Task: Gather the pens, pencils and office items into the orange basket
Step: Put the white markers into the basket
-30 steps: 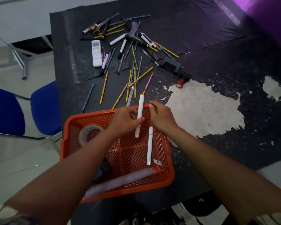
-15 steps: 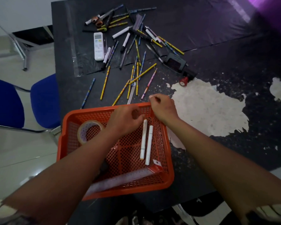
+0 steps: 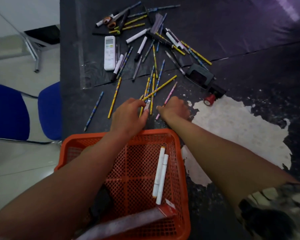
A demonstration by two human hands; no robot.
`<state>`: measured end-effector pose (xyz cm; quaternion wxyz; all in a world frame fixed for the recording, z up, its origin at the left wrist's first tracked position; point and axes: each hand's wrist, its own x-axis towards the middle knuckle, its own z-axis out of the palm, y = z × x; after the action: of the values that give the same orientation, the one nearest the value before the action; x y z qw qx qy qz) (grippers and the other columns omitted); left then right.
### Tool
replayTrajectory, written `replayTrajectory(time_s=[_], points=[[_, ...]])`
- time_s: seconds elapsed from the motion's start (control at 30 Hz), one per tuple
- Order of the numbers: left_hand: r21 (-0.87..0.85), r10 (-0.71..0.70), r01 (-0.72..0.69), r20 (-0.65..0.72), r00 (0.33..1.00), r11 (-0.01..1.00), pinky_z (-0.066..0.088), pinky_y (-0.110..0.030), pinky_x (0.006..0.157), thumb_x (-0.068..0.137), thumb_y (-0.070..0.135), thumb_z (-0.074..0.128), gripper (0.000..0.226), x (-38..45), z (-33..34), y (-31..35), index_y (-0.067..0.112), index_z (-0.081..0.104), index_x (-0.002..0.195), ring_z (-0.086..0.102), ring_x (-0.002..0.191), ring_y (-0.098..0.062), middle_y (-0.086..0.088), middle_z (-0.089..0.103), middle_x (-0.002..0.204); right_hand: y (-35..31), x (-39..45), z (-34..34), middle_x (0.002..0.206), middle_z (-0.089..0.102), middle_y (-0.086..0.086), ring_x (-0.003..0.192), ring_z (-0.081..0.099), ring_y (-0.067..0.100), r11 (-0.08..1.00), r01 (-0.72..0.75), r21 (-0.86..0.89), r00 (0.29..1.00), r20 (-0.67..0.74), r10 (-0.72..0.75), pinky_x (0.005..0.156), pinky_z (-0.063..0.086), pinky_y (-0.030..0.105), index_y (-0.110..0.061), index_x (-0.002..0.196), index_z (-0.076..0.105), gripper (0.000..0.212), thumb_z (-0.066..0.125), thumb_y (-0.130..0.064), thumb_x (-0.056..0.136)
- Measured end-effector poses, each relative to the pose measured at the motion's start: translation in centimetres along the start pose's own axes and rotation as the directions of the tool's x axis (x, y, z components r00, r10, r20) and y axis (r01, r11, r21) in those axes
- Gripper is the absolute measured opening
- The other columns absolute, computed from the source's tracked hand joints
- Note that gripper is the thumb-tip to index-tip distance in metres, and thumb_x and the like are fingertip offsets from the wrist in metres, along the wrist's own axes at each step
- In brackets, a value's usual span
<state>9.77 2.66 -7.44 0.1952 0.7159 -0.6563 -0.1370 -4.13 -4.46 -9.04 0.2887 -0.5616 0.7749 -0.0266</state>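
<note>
Head view, centre of frame: we note both hands reached past the far rim of the orange basket (image 3: 176,153) onto the black table (image 3: 232,40). Left hand (image 3: 129,115) lies palm down, fingers curled onto a bunch of yellow pencils (image 3: 150,94) and a small metal-tipped item whose kind we cannot tell; whether the fingers have truly closed on anything is not clear. Right hand (image 3: 176,109) is curled, thumb and forefinger pinched at the lower part of a pink pencil (image 3: 171,91); we read it as gripping that pencil.

Basket sits at lower centre, just nearer to us than both hands. Inside it, two white markers (image 3: 160,172) lie side by side at right; a clear ruler (image 3: 121,222) lies across the near edge.

Upper centre of frame: a loose scatter of more pens and pencils, a white remote (image 3: 109,52), scissors (image 3: 111,21), a black stapler-like device (image 3: 200,75).

Table covering is worn through to a pale patch (image 3: 232,129) at right. Blue chair (image 3: 7,110) stands at left on a pale floor.
</note>
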Motion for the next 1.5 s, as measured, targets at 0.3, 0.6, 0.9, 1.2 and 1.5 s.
replayTrajectory(time_s=[0.3,0.6,0.9,1.2,1.5], points=[[-0.075,-0.132,0.139,0.091,0.987,0.987,0.055,-0.043,0.081,0.089,0.045,0.059,0.032,1.6,1.5,-0.2,0.024,0.071,0.110,0.066,0.097,-0.023,0.000,0.071,0.108,0.2,0.9,-0.4,0.107,0.070,0.004,0.099,0.067,0.029,0.992,-0.061,0.112,0.998,0.040,0.057,0.076,0.049,0.033,-0.016,0.102,0.070,0.038,0.076,-0.045,0.078],[-0.470,-0.313,0.313,0.081,0.946,0.825,0.057,-0.042,0.083,0.084,0.061,0.059,0.044,4.4,-1.1,3.2,0.022,0.073,0.102,0.070,0.084,-0.014,0.004,0.074,0.089,1.5,-4.5,-4.2,0.060,0.069,-0.009,0.065,0.067,0.012,0.925,0.217,0.311,0.976,-0.051,-0.212,0.069,0.058,0.036,-0.021,0.061,0.072,0.024,0.072,-0.038,0.078],[-0.747,-0.307,0.362,0.220,0.926,0.558,0.058,-0.032,0.052,0.100,0.009,0.054,0.025,1.6,-3.8,4.6,0.004,0.051,0.125,0.066,0.052,-0.018,-0.013,0.068,0.078,3.2,-11.1,-4.1,0.073,0.069,-0.011,0.072,0.064,0.012,0.879,0.455,0.139,0.890,-0.053,-0.453,0.066,0.056,0.034,-0.028,0.079,0.075,0.016,0.065,-0.040,0.079],[-0.585,-0.285,0.401,0.283,0.916,0.705,0.062,-0.042,0.058,0.095,0.010,0.063,0.006,-5.7,-3.9,2.2,0.013,0.059,0.091,0.072,0.059,-0.027,-0.012,0.071,0.073,5.9,-11.6,0.0,0.126,0.062,-0.001,0.114,0.054,0.019,0.852,0.516,0.082,0.852,-0.149,-0.502,0.094,0.047,0.037,-0.021,0.126,0.063,0.034,0.046,-0.033,0.100],[-0.290,-0.290,0.394,0.342,0.894,0.872,0.061,-0.045,0.072,0.088,0.018,0.068,0.009,-11.5,0.2,1.1,0.019,0.061,0.082,0.070,0.074,-0.025,-0.004,0.070,0.079,6.1,-11.7,0.3,0.119,0.062,0.003,0.108,0.057,0.022,0.861,0.508,0.039,0.859,-0.093,-0.503,0.088,0.049,0.039,-0.022,0.126,0.061,0.033,0.041,-0.033,0.102]])
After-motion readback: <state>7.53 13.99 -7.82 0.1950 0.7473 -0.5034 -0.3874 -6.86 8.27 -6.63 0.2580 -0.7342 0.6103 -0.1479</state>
